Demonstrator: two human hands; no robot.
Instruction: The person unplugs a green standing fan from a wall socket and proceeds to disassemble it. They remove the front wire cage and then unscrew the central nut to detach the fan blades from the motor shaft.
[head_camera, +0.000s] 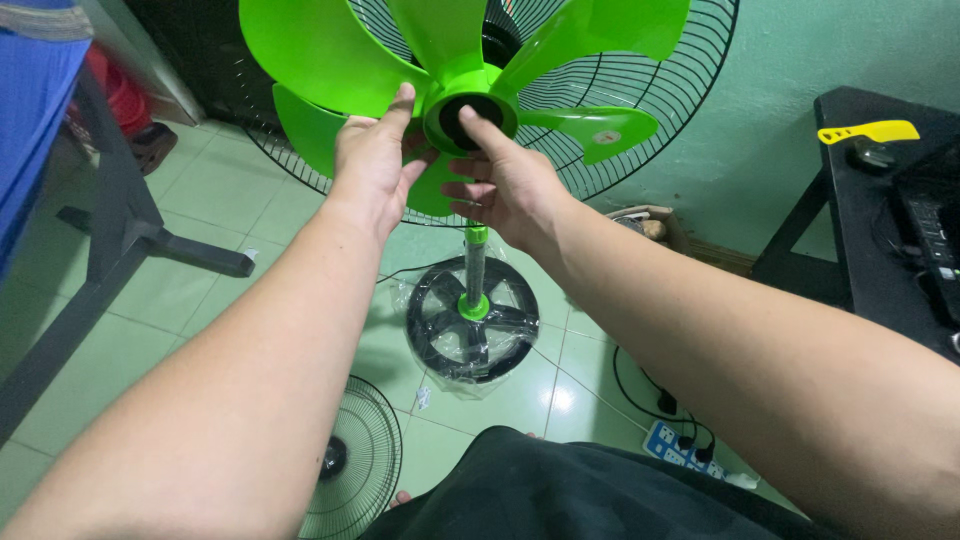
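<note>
With the left hand (375, 160) loosely bracing a bright green plastic fan blade (330, 60) and the right hand (505, 185) fingers spread on the black round hub cap (470, 115), neither clamped, the blade could spin and slip.

Not much room up top: the green blades (330, 60) are spread right across the rear grille (690, 110), so only narrow gaps are left between them. Both hands, left (375, 160) and right (505, 185), are crowded at the hub (470, 110). Lower down, the pole (476, 270) and round base (472, 320) block the middle; open tile is left beside the loose grille (355, 465).
</note>
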